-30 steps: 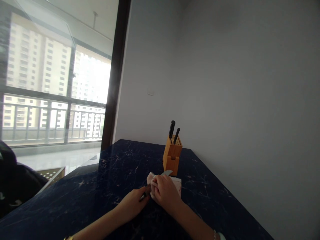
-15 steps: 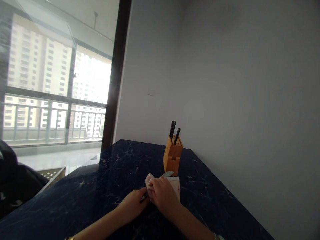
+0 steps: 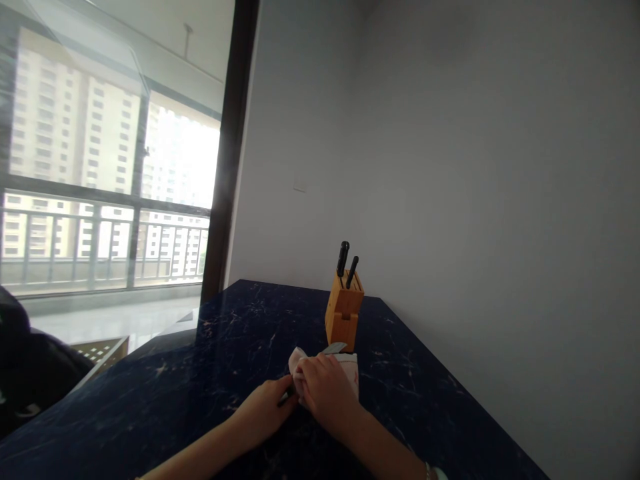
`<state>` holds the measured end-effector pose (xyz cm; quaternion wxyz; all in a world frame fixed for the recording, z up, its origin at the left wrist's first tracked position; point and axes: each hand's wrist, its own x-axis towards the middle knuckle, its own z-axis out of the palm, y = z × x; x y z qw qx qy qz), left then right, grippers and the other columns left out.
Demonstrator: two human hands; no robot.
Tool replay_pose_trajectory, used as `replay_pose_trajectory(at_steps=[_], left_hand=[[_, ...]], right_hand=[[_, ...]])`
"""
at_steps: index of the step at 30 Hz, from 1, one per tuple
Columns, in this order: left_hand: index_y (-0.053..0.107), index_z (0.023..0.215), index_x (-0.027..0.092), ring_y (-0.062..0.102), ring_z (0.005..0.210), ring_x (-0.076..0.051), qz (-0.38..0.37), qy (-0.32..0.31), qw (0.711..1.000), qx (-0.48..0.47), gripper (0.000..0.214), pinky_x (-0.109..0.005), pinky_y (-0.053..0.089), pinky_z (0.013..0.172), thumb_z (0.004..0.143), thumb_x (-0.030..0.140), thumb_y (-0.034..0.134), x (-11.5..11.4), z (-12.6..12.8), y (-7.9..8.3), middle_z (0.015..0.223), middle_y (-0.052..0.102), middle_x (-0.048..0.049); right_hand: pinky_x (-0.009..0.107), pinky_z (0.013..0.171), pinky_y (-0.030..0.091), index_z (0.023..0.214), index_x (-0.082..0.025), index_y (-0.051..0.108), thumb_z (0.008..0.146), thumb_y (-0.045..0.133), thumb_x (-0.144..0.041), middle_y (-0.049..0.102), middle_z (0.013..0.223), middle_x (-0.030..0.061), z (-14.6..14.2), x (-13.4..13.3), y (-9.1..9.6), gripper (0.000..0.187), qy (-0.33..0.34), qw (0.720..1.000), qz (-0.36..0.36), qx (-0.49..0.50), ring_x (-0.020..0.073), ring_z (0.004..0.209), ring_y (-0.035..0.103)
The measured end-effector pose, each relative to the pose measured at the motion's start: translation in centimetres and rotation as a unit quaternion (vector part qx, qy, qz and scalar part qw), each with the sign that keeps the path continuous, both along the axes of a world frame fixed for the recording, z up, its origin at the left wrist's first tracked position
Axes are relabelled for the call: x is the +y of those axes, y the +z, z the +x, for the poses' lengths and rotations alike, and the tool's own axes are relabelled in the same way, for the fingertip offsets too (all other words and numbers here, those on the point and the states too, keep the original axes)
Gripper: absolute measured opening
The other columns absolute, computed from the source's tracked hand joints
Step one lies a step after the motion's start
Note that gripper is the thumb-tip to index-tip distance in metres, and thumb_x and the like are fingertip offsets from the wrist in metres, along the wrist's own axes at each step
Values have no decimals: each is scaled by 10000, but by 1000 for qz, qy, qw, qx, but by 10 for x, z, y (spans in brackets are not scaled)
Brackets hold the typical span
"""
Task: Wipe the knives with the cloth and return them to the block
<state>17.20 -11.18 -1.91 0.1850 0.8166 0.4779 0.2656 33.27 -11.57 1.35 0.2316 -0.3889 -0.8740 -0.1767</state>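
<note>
My left hand (image 3: 270,403) is closed round the dark handle of a knife (image 3: 336,347). The blade's tip sticks out beyond my right hand, pointing away and to the right. My right hand (image 3: 327,390) grips a pale pink cloth (image 3: 297,362), which is folded about the blade; the middle of the blade is hidden by cloth and fingers. Part of the cloth hangs on the right side of that hand. Just behind the blade tip stands a wooden knife block (image 3: 344,315) with two black-handled knives in its slots.
A dark blue marbled table (image 3: 240,347) lies under my hands. Grey walls (image 3: 475,200) rise behind it and to the right. At the left are a large window (image 3: 110,167) and a black bag-like item (image 3: 30,360) beside the table.
Both hands keep their hold on the knife and cloth, with hardly any movement. The whole view has shifted very slightly.
</note>
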Motion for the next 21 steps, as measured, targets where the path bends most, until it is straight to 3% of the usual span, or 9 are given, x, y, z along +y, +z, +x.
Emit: replay_pose_trajectory(at_steps=[8, 13, 21], left_hand=[[564, 800, 198, 608, 677, -155, -2, 22, 1000, 13, 164, -203, 373, 584, 808, 262, 413, -1, 0, 2, 741, 648, -7], [565, 801, 197, 605, 669, -160, -14, 19, 1000, 8, 177, -209, 375, 592, 808, 282, 411, -2, 0, 2, 737, 646, -12], [552, 750, 186, 564, 604, -131, -43, 17, 999, -29, 184, -193, 375, 550, 794, 298, 413, 4, -1, -1, 674, 602, 13]], right_hand=[[290, 711, 285, 865, -200, 521, 824, 400, -147, 586, 822, 27, 27, 22, 13, 138, -141, 985, -11, 101, 180, 813, 499], [290, 703, 283, 850, -208, 517, 798, 445, -170, 598, 816, 27, 48, 36, 13, 97, -221, 969, -17, 114, 187, 817, 522], [287, 644, 280, 849, -199, 483, 799, 433, -174, 600, 750, 27, 58, 42, 10, 75, -270, 955, -25, 116, 191, 746, 547]])
